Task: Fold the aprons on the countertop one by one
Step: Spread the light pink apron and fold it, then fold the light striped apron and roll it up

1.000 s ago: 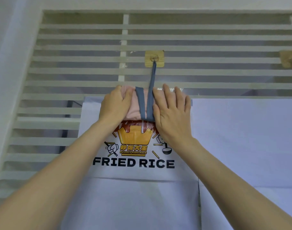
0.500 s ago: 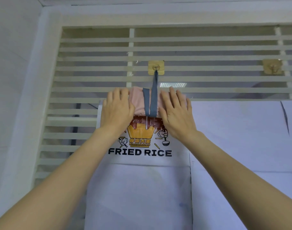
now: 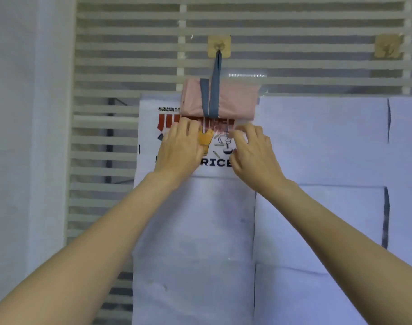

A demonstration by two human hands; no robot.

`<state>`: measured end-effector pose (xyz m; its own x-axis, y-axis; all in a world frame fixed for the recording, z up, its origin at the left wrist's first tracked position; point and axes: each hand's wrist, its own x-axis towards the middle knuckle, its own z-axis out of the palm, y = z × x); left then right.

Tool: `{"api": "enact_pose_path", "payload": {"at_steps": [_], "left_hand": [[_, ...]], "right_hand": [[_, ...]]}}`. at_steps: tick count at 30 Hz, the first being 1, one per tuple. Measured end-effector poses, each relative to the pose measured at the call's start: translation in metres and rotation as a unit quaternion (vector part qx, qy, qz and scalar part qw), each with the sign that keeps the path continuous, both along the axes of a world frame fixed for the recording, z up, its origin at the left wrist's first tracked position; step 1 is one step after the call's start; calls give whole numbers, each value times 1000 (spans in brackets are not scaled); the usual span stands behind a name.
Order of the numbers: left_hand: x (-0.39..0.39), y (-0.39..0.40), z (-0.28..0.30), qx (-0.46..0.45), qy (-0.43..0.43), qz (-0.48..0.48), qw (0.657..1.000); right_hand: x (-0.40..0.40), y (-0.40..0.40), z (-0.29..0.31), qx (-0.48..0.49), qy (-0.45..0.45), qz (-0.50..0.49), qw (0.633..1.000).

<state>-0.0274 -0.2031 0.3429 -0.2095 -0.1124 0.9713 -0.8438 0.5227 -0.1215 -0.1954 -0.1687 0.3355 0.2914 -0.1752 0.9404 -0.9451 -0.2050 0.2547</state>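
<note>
Your left hand (image 3: 179, 150) and right hand (image 3: 251, 153) hover loosely curled, holding nothing, just below the folded pink apron (image 3: 220, 100) hanging by its blue strap (image 3: 216, 73) from the hook (image 3: 219, 46).

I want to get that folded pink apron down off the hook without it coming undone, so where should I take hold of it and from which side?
Probably grip the pink apron by its two short ends, one hand each side, coming in from left and right. It is a wide, flat bundle hanging by a blue strap that wraps its middle and loops over the hook; holding both ends should keep the folds together while you lift the loop off.
</note>
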Motion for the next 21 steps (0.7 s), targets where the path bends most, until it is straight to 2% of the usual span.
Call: {"api": "enact_pose_path", "payload": {"at_steps": [3, 5, 6, 7, 9, 11, 15, 17, 19, 21], "left_hand": [[-21, 16, -55, 101, -58, -25, 993], [-37, 40, -126, 236, -138, -9, 962], [-41, 42, -141, 280, -175, -11, 944], [-52, 58, -188, 356, -216, -21, 909], [-64, 74, -255, 439, -285, -30, 852], [-76, 101, -324, 505, -312, -31, 804], [-101, 147, -421, 627, -339, -8, 701], [-104, 165, -453, 679, -331, 48, 654], [-104, 185, -477, 704, -302, 138, 628], [-95, 204, -494, 707, -229, 212, 635]], "right_hand": [[-9, 3, -63, 78, 26, 29, 996], [-19, 19, -140, 232, 31, 19, 972], [-24, 21, -155, 308, 49, 11, 950], [-36, 39, -202, 400, 49, 6, 915], [-58, 59, -266, 515, 56, -6, 855], [-85, 86, -336, 606, 59, -29, 793], [-135, 125, -428, 732, 47, -42, 679], [-148, 136, -459, 761, 53, -20, 647], [-154, 147, -484, 781, 62, -10, 621], [-145, 154, -500, 796, 60, 14, 602]]}}
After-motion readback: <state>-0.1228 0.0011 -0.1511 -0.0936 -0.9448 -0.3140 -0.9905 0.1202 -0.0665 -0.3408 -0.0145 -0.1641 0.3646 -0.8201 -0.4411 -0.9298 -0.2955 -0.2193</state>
